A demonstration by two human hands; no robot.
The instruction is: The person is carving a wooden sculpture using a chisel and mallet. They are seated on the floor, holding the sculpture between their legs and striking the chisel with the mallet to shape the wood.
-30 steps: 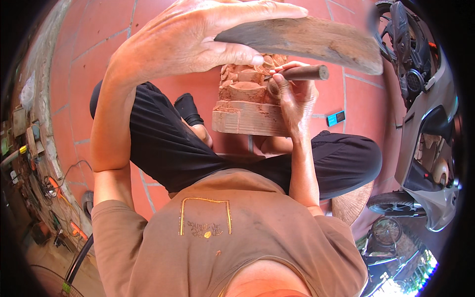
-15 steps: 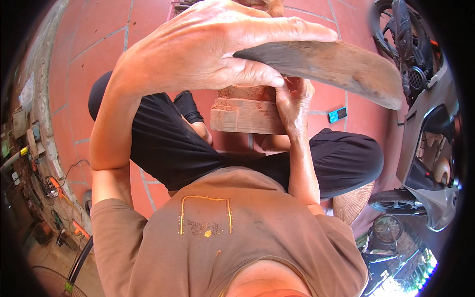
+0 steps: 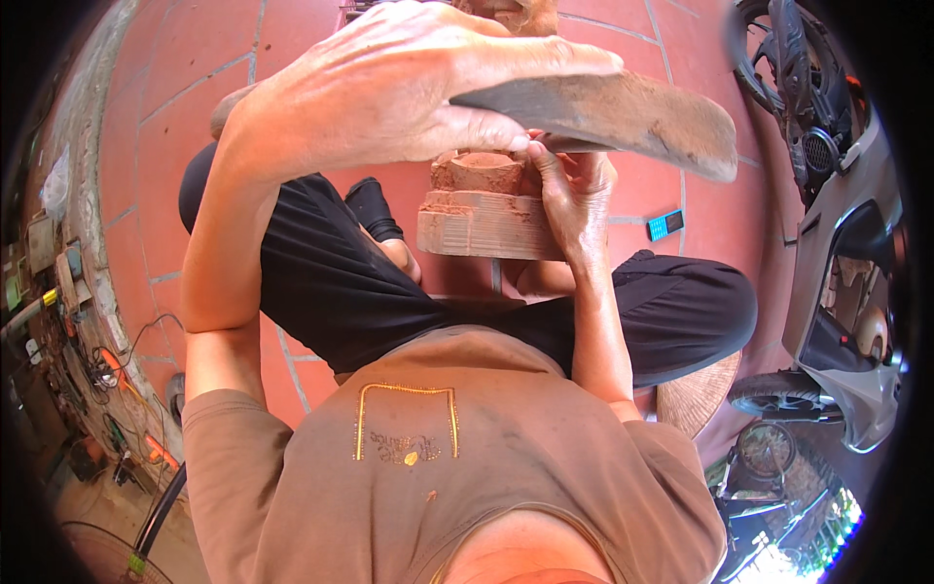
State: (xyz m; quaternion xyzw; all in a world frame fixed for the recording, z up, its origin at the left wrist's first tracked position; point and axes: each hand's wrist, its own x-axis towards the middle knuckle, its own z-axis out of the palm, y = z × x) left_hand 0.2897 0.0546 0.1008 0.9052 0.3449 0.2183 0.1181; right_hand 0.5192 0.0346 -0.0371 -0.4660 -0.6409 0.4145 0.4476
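A long, curved, blade-like piece (image 3: 623, 109), dark grey with reddish-brown dust, is held crosswise above the bricks. My left hand (image 3: 389, 92) grips it, index finger along the top and thumb beneath. Behind my left wrist a rounded grey-brown end (image 3: 226, 112) sticks out, which looks like a handle of the same piece. Below the blade my right hand (image 3: 576, 185) is closed in a pinch, its thumb near my left thumb tip. A dark strip shows at its fingers; whether it is the blade's edge or a separate thing I cannot tell. Under both hands stands a dusty, ridged brick block (image 3: 486, 224) with a smaller worn brick piece (image 3: 477, 173) on top.
Red floor tiles (image 3: 195, 73) surround my crossed legs (image 3: 681, 311). A small blue phone (image 3: 665, 226) lies to the right of the bricks. A motorbike (image 3: 846, 253) stands along the right side. Cables and tools (image 3: 107, 370) crowd the left edge, and a round woven seat (image 3: 696, 394) is near my right knee.
The blade-like piece has shifted left, and its rounded end now shows past my left wrist. My left hand moved slightly with it. More of the upper brick is visible.
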